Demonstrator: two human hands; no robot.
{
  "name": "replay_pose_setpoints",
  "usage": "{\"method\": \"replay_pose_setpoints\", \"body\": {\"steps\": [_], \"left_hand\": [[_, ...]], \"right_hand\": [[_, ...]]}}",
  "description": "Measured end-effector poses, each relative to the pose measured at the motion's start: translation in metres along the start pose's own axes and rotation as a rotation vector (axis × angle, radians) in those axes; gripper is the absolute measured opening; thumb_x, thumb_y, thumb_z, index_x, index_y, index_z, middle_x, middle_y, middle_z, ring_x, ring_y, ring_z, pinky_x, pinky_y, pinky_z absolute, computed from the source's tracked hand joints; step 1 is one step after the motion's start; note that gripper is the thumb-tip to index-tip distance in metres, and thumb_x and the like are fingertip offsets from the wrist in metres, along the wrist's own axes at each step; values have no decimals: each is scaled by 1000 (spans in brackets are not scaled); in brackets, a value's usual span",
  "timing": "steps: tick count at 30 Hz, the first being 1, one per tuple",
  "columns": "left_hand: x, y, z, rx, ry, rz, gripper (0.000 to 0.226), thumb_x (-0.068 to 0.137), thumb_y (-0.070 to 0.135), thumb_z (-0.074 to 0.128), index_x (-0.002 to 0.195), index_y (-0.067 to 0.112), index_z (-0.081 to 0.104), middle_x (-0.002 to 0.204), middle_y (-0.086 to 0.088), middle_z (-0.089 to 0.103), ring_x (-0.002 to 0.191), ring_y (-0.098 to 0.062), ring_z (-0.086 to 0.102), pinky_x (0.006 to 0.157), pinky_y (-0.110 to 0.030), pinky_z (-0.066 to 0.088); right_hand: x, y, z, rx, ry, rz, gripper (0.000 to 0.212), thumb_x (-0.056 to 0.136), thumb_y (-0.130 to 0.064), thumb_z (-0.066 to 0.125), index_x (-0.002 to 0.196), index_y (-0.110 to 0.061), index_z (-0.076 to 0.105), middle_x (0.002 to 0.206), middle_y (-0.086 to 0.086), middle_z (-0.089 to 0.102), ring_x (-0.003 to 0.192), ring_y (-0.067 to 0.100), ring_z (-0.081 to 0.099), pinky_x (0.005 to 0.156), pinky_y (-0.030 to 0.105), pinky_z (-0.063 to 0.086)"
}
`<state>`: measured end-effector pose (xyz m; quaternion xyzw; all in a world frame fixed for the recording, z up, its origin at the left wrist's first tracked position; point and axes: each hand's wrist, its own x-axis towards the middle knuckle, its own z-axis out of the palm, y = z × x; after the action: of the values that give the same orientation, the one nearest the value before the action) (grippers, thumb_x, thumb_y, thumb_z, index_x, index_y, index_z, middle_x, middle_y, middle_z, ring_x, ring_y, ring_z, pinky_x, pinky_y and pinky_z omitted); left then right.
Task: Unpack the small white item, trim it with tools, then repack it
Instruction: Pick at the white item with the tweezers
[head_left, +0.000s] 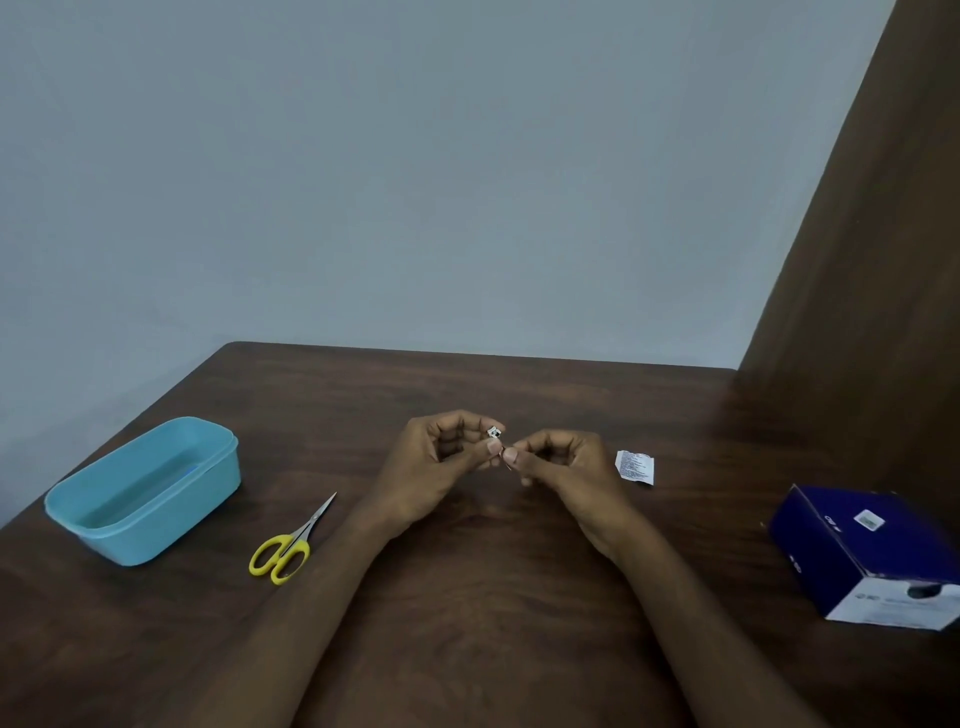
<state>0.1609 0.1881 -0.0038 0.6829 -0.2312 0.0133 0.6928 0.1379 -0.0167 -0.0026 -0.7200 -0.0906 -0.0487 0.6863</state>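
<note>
Above the middle of the brown table (467, 597), my left hand (441, 462) pinches a small white item (495, 431) between thumb and fingertips. My right hand (561, 467) meets it fingertip to fingertip and pinches a thin reddish strand (505, 460) that hangs from the item. Yellow-handled scissors (288, 545) lie shut on the table to the left of my left forearm, untouched. A torn white printed wrapper (635, 466) lies on the table just right of my right hand.
A light blue plastic tub (150, 488) stands open at the left side of the table. A dark blue and white box (872, 556) lies at the right edge. A brown wooden panel (872, 260) rises behind the table's right side.
</note>
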Motion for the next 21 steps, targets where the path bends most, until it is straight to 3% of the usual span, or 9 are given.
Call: {"method": "replay_pose_setpoints", "body": {"steps": [4, 7, 11, 13, 16, 21], "left_hand": [[-1, 1, 1, 115, -17, 54, 13, 95, 13, 80, 106, 7, 75, 92, -9, 81, 85, -20, 79, 79, -28, 62], [-3, 1, 2, 249, 21, 154, 15, 90, 18, 85, 99, 11, 75, 97, -1, 82, 89, -20, 80, 82, -35, 64], [-4, -3, 3, 462, 120, 258, 14, 87, 19, 90, 94, 16, 78, 94, 12, 81, 86, -7, 78, 76, -24, 61], [-3, -4, 2, 416, 149, 209, 17, 86, 16, 90, 101, 18, 80, 90, 10, 81, 85, -6, 79, 77, -20, 60], [-2, -2, 3, 302, 136, 110, 32, 89, 12, 87, 119, 19, 78, 91, 5, 83, 89, -11, 81, 84, -21, 62], [0, -3, 4, 213, 135, 51, 13, 97, 15, 79, 110, 15, 81, 95, -3, 84, 91, -20, 82, 83, -33, 67]], "right_hand": [[3, -4, -1, 189, -11, 36, 12, 88, -3, 78, 77, -7, 79, 76, 12, 71, 68, 18, 58, 68, 29, 50], [3, -7, 0, 336, 9, 68, 21, 89, 9, 68, 74, -3, 77, 71, 11, 64, 66, 17, 54, 62, 25, 52], [0, -8, 3, 384, 18, 7, 8, 87, 0, 72, 82, -1, 79, 79, 10, 72, 68, 15, 59, 66, 25, 54], [0, -7, 5, 449, 52, -22, 12, 86, -6, 73, 91, 2, 80, 87, 14, 75, 72, 15, 64, 70, 27, 56], [5, 0, 5, 338, 161, -52, 15, 94, 1, 70, 103, -4, 80, 94, 13, 80, 74, 14, 68, 73, 27, 59], [7, 7, 7, 179, 247, -77, 20, 95, 0, 74, 113, -9, 74, 83, 7, 80, 65, 14, 68, 70, 26, 60]]}}
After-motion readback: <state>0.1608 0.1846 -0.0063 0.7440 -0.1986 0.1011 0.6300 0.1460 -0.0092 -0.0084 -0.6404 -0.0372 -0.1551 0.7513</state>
